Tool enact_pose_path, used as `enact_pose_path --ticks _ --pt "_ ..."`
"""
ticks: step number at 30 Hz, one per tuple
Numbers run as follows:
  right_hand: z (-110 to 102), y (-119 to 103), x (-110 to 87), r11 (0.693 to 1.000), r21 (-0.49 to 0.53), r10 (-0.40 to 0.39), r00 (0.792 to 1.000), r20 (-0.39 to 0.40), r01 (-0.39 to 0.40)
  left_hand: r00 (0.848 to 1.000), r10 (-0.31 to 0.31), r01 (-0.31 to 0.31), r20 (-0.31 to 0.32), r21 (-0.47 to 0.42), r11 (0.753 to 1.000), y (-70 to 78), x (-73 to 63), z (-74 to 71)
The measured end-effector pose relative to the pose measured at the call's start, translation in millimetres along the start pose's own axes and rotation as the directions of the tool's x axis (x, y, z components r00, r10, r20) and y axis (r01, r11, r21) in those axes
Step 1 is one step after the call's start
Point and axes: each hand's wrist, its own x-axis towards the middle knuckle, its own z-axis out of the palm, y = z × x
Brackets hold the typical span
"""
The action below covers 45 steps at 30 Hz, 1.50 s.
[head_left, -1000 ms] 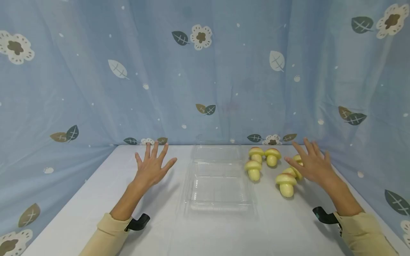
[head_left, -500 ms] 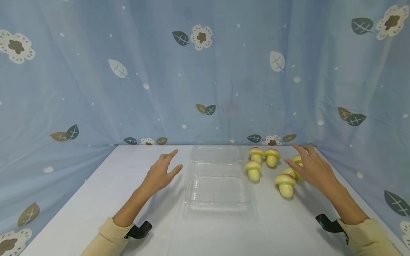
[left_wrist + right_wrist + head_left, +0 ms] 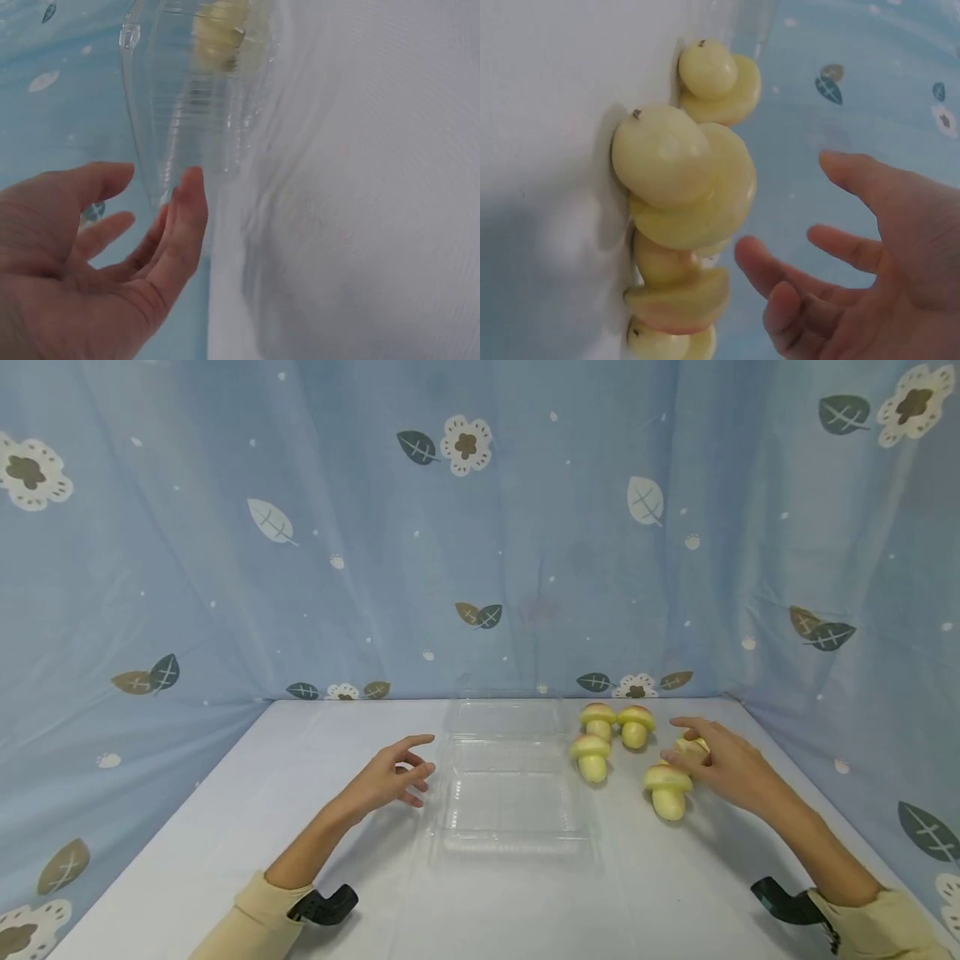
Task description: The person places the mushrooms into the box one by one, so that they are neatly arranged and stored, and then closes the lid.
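A clear plastic clamshell box (image 3: 513,837) lies opened out on the white table. Just left of it hovers my left hand (image 3: 387,781), fingers loosely bent and holding nothing; the left wrist view shows its fingertips (image 3: 192,187) close to the box's edge. My right hand (image 3: 729,770) reaches over the toy mushrooms on the right, thumb and fingers apart with nothing between them. It partly hides a yellow mushroom (image 3: 693,745). Nearest the front stands another mushroom (image 3: 668,793), also large in the right wrist view, with its pale stem (image 3: 660,154) towards the camera.
Between the box and the right hand sit three more mushrooms (image 3: 592,760), close together towards the back. A blue curtain (image 3: 480,543) with leaves and flowers hangs behind the table (image 3: 540,910). Each wrist carries a black camera mount (image 3: 326,906).
Both hands were spread wide above the table. The left has moved right towards the box and its fingers have bent; the right has lowered over the mushrooms, its fingers drawn in. Box and front mushroom stay put.
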Motion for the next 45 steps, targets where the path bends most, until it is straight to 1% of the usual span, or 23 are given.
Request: enact_pose_path --ticks 3,6,9,12,16,19,22,28,34,40,45 --pt "2.2 0.1 -0.8 0.999 0.041 0.007 0.999 0.052 -0.009 1.0 -0.002 0.003 0.025 -0.059 0.998 -0.7 1.0 0.8" --pt "3.6 -0.7 -1.0 0.997 0.07 0.026 0.996 0.086 -0.032 0.999 0.002 0.001 0.037 -0.087 0.996 -0.1 2.0 2.4" --pt "5.2 -1.8 -0.4 0.995 0.086 0.035 0.994 0.108 -0.045 0.999 -0.007 0.012 0.044 -0.126 0.992 -0.5 2.7 4.5" --pt "8.7 -1.3 -0.3 0.997 0.066 0.03 0.994 0.109 -0.037 0.998 -0.022 0.03 0.053 -0.173 0.985 -2.9 3.4 7.2" --pt "15.1 0.5 -1.2 1.0 0.02 0.008 0.996 0.09 -0.01 0.998 -0.053 0.063 0.046 -0.241 0.969 -7.3 5.1 10.8" --pt "18.4 1.8 -1.4 1.0 0.015 -0.018 0.996 0.086 0.017 0.997 -0.073 0.081 0.04 -0.279 0.957 -9.2 6.0 12.4" --pt "19.0 2.7 -1.2 0.999 0.019 -0.041 0.996 0.08 0.04 0.996 -0.079 0.087 0.037 -0.309 0.947 -9.9 6.3 12.6" --pt "19.6 3.9 1.7 0.996 0.008 -0.094 0.992 0.082 0.094 0.998 -0.06 0.065 0.023 -0.326 0.943 -9.9 7.5 12.1" --pt "25.4 5.6 4.6 0.988 0.03 -0.151 0.985 0.085 0.149 0.998 -0.055 0.057 0.014 -0.333 0.941 -11.0 8.1 13.3" --pt "28.1 5.9 2.9 0.988 0.037 -0.154 0.985 0.072 0.152 0.999 -0.054 0.053 0.007 -0.344 0.937 -14.6 8.7 15.5" --pt "28.2 4.9 1.6 0.988 0.037 -0.15 0.986 0.068 0.148 0.999 -0.048 0.05 0.014 -0.372 0.927 -16.3 7.8 16.8"
